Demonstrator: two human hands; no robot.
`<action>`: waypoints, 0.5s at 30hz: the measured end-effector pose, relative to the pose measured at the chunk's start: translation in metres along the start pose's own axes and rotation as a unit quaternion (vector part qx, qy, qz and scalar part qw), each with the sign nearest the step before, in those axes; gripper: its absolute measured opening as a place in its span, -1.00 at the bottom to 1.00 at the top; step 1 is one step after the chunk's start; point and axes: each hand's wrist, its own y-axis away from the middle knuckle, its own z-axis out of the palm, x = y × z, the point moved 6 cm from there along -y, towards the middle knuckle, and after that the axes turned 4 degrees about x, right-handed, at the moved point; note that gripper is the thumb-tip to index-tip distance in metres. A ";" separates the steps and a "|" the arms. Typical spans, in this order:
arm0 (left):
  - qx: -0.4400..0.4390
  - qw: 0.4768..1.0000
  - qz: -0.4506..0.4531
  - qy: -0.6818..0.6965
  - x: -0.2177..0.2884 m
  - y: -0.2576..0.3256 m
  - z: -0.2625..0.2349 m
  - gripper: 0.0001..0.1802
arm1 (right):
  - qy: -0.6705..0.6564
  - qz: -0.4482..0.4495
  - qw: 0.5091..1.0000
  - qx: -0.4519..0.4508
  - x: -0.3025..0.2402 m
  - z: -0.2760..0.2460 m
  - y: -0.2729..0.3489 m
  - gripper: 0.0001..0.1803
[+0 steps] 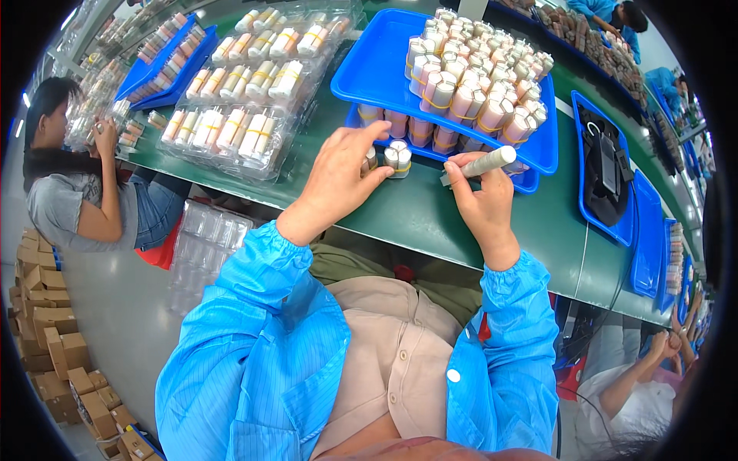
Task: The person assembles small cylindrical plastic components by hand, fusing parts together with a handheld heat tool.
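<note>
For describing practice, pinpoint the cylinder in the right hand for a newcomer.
On the green table stand stacked blue trays of yellow-banded bundles. At their near edge, the right hand holds the pale cylinder, single and unbanded, unlike the bundles.

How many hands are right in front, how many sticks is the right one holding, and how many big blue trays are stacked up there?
Bare hands: 2 (left hand, right hand)
Pale, smooth cylinder in the right hand: 1
Stacked blue plastic trays: 2 (upper tray, lower tray)
Total: 5
</note>
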 end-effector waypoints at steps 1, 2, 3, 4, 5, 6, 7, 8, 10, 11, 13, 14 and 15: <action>0.007 0.999 -0.025 0.033 -0.001 -0.001 0.000 -0.42 | -0.003 -0.001 1.000 -0.001 -0.001 0.000 0.000 -0.83; 0.006 0.999 -0.026 0.035 -0.002 0.001 0.000 -0.42 | -0.006 -0.002 1.000 -0.002 -0.002 -0.001 0.000 -0.84; 0.012 0.997 -0.045 0.058 -0.006 0.005 -0.002 -0.44 | -0.005 0.000 1.000 -0.003 -0.001 -0.002 0.001 -0.84; 0.017 0.995 -0.062 0.081 -0.010 0.007 -0.005 -0.46 | -0.001 -0.007 1.000 0.002 0.000 -0.002 0.002 -0.84; 0.015 0.995 -0.062 0.082 -0.009 0.010 -0.006 -0.46 | 0.003 -0.014 1.000 0.007 0.000 -0.003 0.002 -0.85; 0.020 0.992 -0.085 0.087 -0.008 0.014 -0.009 -0.47 | 0.005 -0.012 1.000 0.008 0.000 -0.005 0.002 -0.85; 0.024 0.990 -0.108 0.092 -0.007 0.020 -0.011 -0.49 | 0.003 -0.009 1.000 0.007 -0.001 -0.005 0.002 -0.85; 0.041 0.992 -0.058 0.108 0.006 0.023 -0.013 -0.47 | 0.001 -0.006 1.000 0.005 -0.002 -0.006 0.002 -0.85; 0.038 0.987 0.022 0.153 0.034 0.023 -0.004 -0.46 | -0.004 0.003 1.000 0.010 -0.003 -0.006 0.000 -0.85; 0.031 0.985 0.061 0.162 0.050 0.021 0.004 -0.45 | -0.010 0.009 1.000 0.014 -0.003 -0.008 -0.001 -0.85; 0.032 0.981 0.072 0.177 0.062 0.016 0.022 -0.43 | -0.018 0.047 0.999 0.019 0.003 -0.011 0.000 -0.85; 0.025 0.983 0.064 0.167 0.061 0.015 0.034 -0.44 | -0.100 0.107 0.988 0.046 0.013 -0.014 0.003 -0.85; 0.018 0.986 0.057 0.157 0.059 0.015 0.044 -0.44 | -0.182 0.164 0.967 0.074 0.021 -0.017 0.006 -0.86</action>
